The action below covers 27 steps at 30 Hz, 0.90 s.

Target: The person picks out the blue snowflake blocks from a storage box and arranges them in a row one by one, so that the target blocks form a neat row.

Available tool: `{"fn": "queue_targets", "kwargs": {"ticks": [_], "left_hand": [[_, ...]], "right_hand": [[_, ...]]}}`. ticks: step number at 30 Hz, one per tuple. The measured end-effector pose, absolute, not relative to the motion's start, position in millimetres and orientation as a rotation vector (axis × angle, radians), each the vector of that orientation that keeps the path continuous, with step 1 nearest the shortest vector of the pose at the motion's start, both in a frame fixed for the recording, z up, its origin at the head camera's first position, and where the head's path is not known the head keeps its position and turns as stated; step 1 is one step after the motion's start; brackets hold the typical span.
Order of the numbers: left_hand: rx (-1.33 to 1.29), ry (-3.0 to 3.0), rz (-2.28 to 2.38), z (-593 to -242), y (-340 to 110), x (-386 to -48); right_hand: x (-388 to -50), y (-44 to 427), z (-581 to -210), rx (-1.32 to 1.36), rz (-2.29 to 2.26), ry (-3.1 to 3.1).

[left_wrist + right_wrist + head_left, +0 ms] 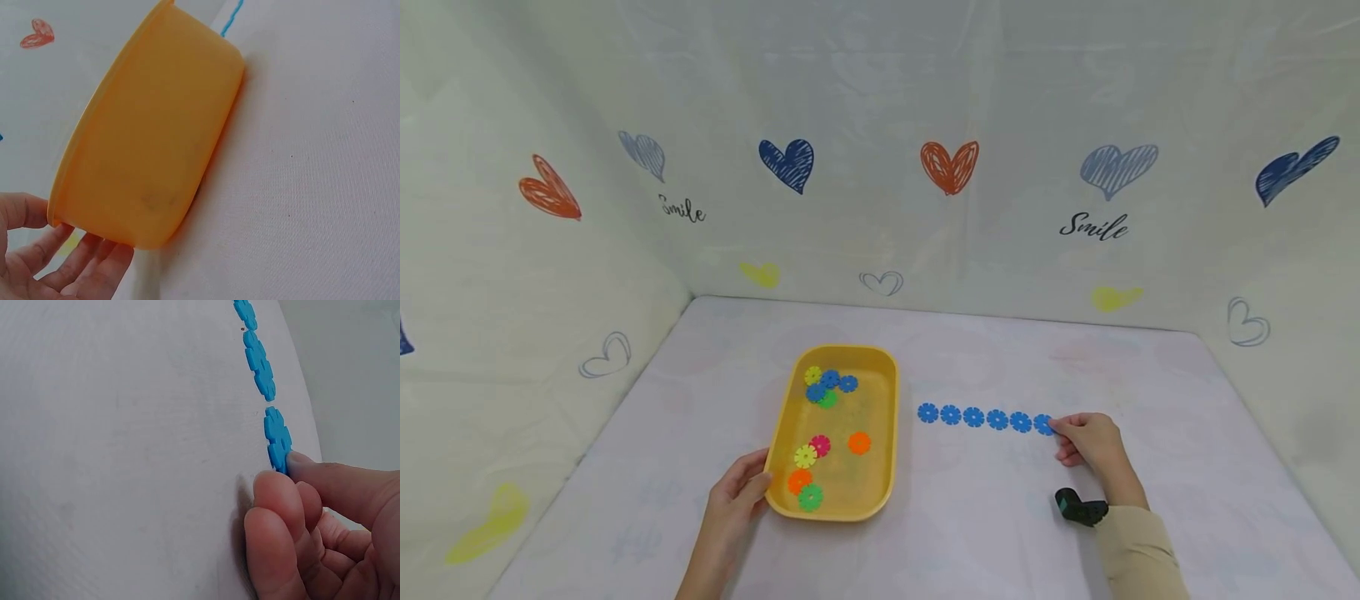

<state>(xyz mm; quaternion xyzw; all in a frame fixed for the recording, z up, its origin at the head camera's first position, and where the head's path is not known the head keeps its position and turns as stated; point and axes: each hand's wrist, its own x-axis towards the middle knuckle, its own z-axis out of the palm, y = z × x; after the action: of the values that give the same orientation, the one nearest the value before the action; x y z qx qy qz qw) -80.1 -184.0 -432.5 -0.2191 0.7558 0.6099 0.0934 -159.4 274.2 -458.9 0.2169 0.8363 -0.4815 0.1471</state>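
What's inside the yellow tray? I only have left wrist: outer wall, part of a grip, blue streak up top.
Observer: Flower-shaped discs in mixed colors lie inside the yellow tray, per the head view.
Operator: And the blue streak?
Observer: That's a row of six blue discs, laid out on the table to the right of the tray.
Operator: Where's the right grip?
Observer: The right grip is at the row's right end, with thumb and finger at the edge of the last blue disc.
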Motion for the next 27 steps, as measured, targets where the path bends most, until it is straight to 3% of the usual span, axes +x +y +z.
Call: {"fn": "queue_targets", "kwargs": {"ticks": [27], "left_hand": [[-0.638,2.224,1.853,-433.2,-184.2,-79.3]], "right_hand": [[-156.1,274.6,-452.7,0.594,-1.4,2.381]]}}
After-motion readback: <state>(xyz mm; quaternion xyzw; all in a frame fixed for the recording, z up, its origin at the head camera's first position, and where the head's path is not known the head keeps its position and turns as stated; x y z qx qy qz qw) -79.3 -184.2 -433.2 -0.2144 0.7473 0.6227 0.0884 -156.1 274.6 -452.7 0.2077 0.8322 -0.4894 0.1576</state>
